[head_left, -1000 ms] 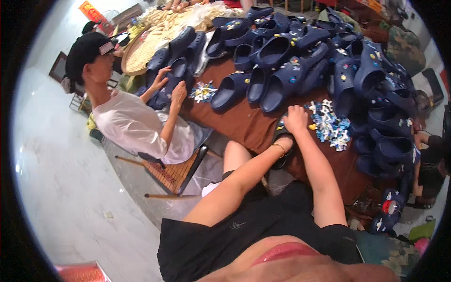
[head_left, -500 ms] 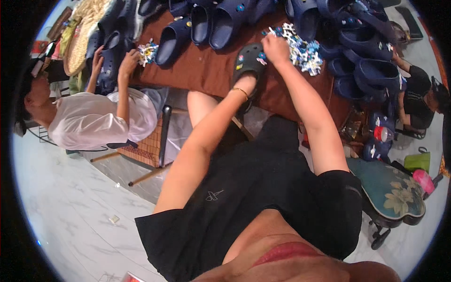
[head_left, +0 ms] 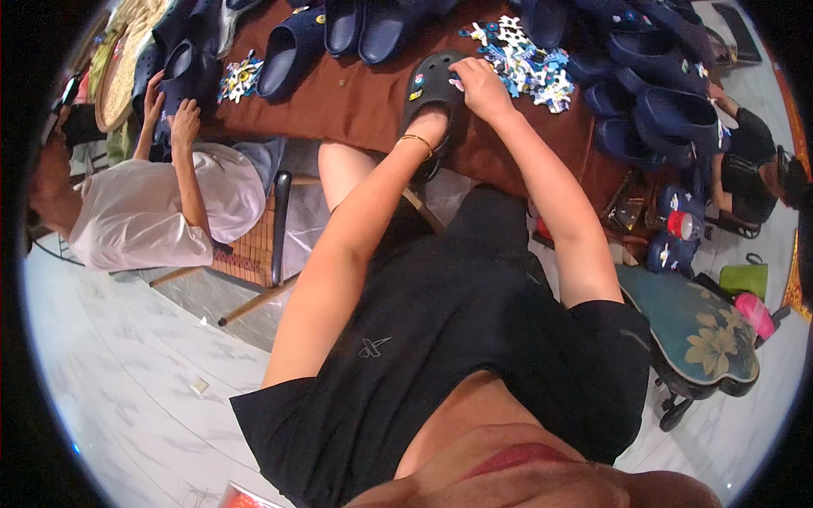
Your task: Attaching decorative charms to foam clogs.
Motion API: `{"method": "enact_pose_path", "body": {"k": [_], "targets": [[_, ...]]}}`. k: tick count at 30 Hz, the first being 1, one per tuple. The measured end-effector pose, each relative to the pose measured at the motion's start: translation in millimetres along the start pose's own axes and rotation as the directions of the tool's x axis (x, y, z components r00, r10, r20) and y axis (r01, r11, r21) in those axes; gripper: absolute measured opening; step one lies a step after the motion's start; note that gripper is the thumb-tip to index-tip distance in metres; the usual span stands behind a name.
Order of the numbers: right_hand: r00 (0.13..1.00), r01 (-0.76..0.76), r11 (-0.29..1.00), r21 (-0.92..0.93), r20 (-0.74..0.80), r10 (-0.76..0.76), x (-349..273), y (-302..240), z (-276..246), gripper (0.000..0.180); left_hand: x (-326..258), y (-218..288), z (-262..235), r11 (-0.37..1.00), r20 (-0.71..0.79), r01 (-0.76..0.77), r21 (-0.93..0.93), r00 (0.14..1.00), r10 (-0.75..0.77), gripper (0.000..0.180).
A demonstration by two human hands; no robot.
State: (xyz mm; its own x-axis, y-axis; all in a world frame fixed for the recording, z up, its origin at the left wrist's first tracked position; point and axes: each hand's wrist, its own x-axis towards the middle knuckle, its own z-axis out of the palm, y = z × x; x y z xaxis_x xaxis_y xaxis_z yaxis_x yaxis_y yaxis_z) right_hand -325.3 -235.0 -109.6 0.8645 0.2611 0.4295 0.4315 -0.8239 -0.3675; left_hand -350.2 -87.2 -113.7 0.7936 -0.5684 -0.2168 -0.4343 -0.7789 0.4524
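My left hand (head_left: pixel 430 127) is pushed into the opening of a dark grey clog (head_left: pixel 436 80), which hides its fingers and carries the clog. Small coloured shoe charms (head_left: pixel 417 87) sit on the clog's upper, with a pink one (head_left: pixel 456 85) by its right edge. My right hand (head_left: pixel 483 89) is closed in a pinch at the upper right of the clog, fingertips over its holes. Anything between those fingertips is too small to make out. Just beyond the right hand lies a heap of white, blue and mixed charms (head_left: pixel 533 72).
Navy clogs (head_left: pixel 292 55) line the table's far side, and more are stacked (head_left: pixel 677 118) at the right. A brown cloth (head_left: pixel 330 110) covers the table. At the left, a co-worker in white (head_left: pixel 152 207) handles a navy clog beside a smaller charm pile (head_left: pixel 241 78). Another person (head_left: pixel 754 169) sits right.
My right hand has left the edge of the charm heap and come to the clog's upper. The co-worker's hand has moved from the small pile to the navy clog. The whole view has shifted slightly.
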Motion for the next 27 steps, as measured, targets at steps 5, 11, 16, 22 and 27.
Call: {"method": "enact_pose_path", "body": {"k": [5, 11, 16, 22, 27], "targets": [[0.980, -0.185, 0.977, 0.102, -0.052, 0.191, -4, 3, 3, 0.018, 5, 0, -1, 0.997, -0.073, -0.039, 0.062, 0.996, 0.044, 0.025], [0.870, -0.449, 0.891, 0.069, -0.191, 0.454, -36, 18, 1, 0.019, 9, -7, 6, 0.996, 0.047, 0.031, 0.089, 0.998, -0.035, 0.025], [0.750, -0.602, 0.798, 0.040, -0.316, 0.581, -34, 54, -27, 0.014, 16, -14, 18, 0.994, 0.002, 0.073, 0.082, 0.997, -0.073, 0.026], [0.709, -0.704, 0.679, -0.207, -0.167, 0.685, -34, 59, -23, 0.036, 5, -9, 7, 0.998, 0.032, 0.022, 0.067, 0.999, -0.024, 0.026], [0.636, -0.771, 0.615, -0.164, -0.148, 0.757, -40, 63, -30, 0.040, 10, 4, 4, 0.988, 0.021, 0.065, -0.141, 0.998, -0.062, 0.039]]}}
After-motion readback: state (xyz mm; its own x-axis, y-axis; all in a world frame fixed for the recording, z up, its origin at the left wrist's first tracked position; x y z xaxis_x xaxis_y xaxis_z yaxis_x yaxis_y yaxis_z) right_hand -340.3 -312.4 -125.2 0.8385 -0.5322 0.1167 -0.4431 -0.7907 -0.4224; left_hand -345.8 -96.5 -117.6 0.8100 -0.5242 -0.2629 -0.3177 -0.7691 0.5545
